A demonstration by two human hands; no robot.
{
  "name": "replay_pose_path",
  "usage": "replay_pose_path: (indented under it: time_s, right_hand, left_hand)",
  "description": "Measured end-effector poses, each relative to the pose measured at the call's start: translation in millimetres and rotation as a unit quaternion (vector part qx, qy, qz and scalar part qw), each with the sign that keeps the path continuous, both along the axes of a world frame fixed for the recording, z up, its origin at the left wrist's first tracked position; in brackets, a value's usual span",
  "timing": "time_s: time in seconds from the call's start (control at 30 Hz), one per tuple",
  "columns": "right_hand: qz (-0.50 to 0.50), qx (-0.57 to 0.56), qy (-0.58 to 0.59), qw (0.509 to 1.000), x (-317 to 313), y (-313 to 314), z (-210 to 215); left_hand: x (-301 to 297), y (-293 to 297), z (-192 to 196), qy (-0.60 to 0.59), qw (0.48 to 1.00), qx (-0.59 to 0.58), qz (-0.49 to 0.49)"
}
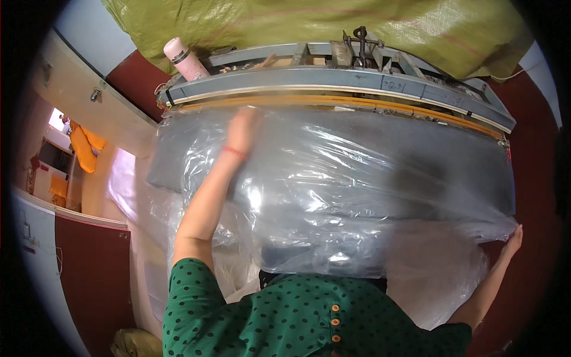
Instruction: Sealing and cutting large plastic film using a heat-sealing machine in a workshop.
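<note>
A large clear plastic sheet (315, 172) lies creased and shiny over a long grey work surface (476, 143). Near the far edge, my left hand (242, 128) reaches over the sheet; motion blurs its fingers, so its grip cannot be made out. Out at the right, my right hand (515, 239) has its fingers closed on a corner of the sheet, and folds run taut from there toward the middle. More of the plastic hangs down at the near side, in front of my body.
Along the far edge runs a grey metal frame (267, 79) with orange strips (357, 102) and a dark metal clamp (360, 50). A pink flask (185, 59) leans at its left end. Yellow-green sheeting (309, 24) hangs behind. An open door (89, 77) is at left.
</note>
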State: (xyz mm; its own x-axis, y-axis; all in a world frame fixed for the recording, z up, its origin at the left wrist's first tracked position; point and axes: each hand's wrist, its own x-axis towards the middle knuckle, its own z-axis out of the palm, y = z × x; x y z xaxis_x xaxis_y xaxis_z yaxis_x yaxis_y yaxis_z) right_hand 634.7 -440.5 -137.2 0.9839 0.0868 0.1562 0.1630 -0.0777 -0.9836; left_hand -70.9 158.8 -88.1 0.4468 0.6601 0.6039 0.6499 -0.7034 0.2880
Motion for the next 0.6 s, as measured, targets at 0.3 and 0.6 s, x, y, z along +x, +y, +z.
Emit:
replay_pose_path:
  time_s: [0.3,0.6]
  right_hand:
    - [-0.029,0.042,0.06,0.997,-17,-60,-4]
    - [-0.014,-0.012,-0.001,1.0,26,-15,17]
  left_hand:
    - [21,-22,14,-0.011,0.998,-0.053,-0.02]
    - [11,-1,52,-0.006,1.0,-0.013,0.021]
